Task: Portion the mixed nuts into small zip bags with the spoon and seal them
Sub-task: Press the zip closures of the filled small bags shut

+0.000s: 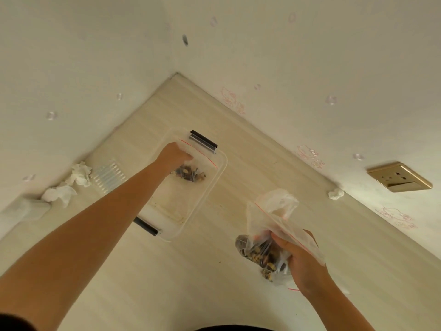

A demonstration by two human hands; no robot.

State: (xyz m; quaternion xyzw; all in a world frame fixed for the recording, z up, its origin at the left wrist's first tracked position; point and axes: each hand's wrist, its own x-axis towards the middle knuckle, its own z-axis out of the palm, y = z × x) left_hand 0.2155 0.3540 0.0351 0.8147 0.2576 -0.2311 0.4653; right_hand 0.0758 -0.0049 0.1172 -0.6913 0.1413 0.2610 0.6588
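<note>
Nearest the camera, the right hand [301, 261] is closed around a bunch of zip bags [274, 237], gripping them about the middle so the filled lower parts hang toward the front of the worktop [191, 283] and the floppy tops with their red seal lines stand up toward the right-hand wall. Gathering them in one fist looks like a way to keep finished portions together and off the surface while the other hand works. Through the clear plastic the nuts show as a dark brown and tan jumble, packed at the bottom of the bags; how many bags are in the bunch I cannot tell, nor whether every one is sealed.

The left hand [174, 155] reaches out into the clear plastic tub [214, 185], which sits toward the back corner of the worktop with black clip handles at its two short ends. Its fingers are curled shut on the edge of another zip bag [198, 152], whose red seal strip runs across the tub's far end. Holding the bag inside the tub probably means any spilled nuts fall back in. Only a small heap of mixed nuts [191, 175] remains on the tub floor just beside the hand, so portioning seems nearly done. No spoon is visible.

Crumpled tissues [71, 185] lie along the worktop's left edge.
</note>
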